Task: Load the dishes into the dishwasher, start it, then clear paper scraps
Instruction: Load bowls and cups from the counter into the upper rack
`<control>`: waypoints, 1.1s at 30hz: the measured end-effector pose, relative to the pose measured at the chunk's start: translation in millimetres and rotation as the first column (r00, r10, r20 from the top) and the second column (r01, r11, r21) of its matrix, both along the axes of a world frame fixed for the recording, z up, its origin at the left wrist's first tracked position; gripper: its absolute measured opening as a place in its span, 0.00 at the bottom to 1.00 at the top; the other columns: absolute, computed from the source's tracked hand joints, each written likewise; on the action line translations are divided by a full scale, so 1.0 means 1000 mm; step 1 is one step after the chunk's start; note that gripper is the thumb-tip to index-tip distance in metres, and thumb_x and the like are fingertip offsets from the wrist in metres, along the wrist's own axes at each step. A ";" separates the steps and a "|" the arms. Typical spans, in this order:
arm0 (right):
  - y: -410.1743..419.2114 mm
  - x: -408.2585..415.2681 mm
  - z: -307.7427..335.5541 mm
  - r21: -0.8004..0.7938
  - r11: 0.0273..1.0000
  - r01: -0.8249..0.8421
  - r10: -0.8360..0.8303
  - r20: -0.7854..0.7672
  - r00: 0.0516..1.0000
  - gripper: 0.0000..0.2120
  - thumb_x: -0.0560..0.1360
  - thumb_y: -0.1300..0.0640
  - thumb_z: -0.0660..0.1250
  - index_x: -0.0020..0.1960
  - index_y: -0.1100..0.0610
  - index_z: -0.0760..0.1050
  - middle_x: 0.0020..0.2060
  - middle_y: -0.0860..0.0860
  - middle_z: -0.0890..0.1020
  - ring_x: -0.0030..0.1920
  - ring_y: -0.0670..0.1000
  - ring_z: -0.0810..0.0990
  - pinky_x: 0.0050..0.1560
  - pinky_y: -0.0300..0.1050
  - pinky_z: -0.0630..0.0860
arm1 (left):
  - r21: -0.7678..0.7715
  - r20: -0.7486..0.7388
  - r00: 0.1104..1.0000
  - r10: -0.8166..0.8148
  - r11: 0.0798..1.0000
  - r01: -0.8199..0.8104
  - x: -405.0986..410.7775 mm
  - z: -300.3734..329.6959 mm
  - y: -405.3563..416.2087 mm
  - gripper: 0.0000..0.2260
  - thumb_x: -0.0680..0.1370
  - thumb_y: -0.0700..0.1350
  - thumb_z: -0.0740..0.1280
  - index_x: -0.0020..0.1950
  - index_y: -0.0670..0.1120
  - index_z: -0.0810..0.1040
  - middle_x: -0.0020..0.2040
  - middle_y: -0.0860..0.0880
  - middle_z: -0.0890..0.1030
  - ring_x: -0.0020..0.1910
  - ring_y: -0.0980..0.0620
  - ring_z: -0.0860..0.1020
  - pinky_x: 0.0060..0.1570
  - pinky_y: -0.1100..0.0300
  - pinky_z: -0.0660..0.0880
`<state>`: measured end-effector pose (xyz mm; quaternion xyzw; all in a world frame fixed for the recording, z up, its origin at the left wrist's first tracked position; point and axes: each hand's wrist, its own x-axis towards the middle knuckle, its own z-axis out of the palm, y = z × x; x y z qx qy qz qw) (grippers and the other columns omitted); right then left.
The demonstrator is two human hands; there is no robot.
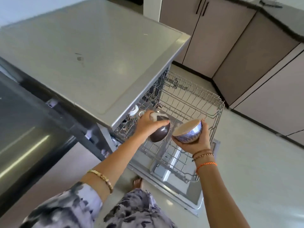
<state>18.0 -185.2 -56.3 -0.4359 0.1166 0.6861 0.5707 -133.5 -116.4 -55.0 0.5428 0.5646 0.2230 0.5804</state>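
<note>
The dishwasher's grey wire upper rack [194, 102] is pulled out over the open door [192, 198]. My left hand [148, 125] grips a dark brown bowl [160, 133], tilted on its side just above the rack's near left part. My right hand [196, 142] holds a bluish patterned bowl [189, 131] with a cream inside, cupped from below and tipped toward the left, right beside the brown bowl. A white item [134, 111] sits in the rack's inner part under the countertop.
The dishwasher's flat grey top [85, 56] spreads to the left. A dark steel appliance [24, 129] stands at the far left. Beige cabinet doors [230, 43] line the back and right walls. My foot [137, 181] is on the pale floor [256, 170] by the door's corner.
</note>
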 end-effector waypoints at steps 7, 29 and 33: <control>0.056 0.006 -0.044 -0.123 0.943 -0.311 0.325 0.127 0.937 0.24 0.67 0.34 0.61 0.48 0.53 0.76 0.39 0.53 0.80 0.39 0.54 0.80 0.42 0.52 0.79 | 0.071 -0.314 0.940 0.134 0.990 -0.118 -0.002 -0.059 0.052 0.35 0.58 0.67 0.71 0.61 0.51 0.75 0.60 0.49 0.75 0.57 0.48 0.74 0.57 0.57 0.72; 0.116 -0.030 -0.119 -0.214 0.663 -0.718 0.697 0.525 0.488 0.30 0.65 0.62 0.76 0.64 0.57 0.69 0.46 0.51 0.77 0.46 0.52 0.77 0.52 0.47 0.75 | -0.039 -0.588 0.798 0.129 0.982 -0.187 -0.047 -0.127 0.110 0.13 0.71 0.48 0.73 0.45 0.49 0.69 0.35 0.56 0.66 0.36 0.55 0.70 0.31 0.78 0.66; 0.116 -0.029 -0.127 -0.244 0.600 -0.762 0.696 0.629 0.346 0.30 0.62 0.58 0.78 0.61 0.52 0.71 0.50 0.50 0.76 0.52 0.54 0.77 0.56 0.51 0.76 | -0.053 -0.577 0.806 0.133 0.978 -0.200 -0.051 -0.137 0.117 0.23 0.72 0.44 0.71 0.64 0.41 0.68 0.47 0.49 0.74 0.55 0.48 0.72 0.39 0.74 0.62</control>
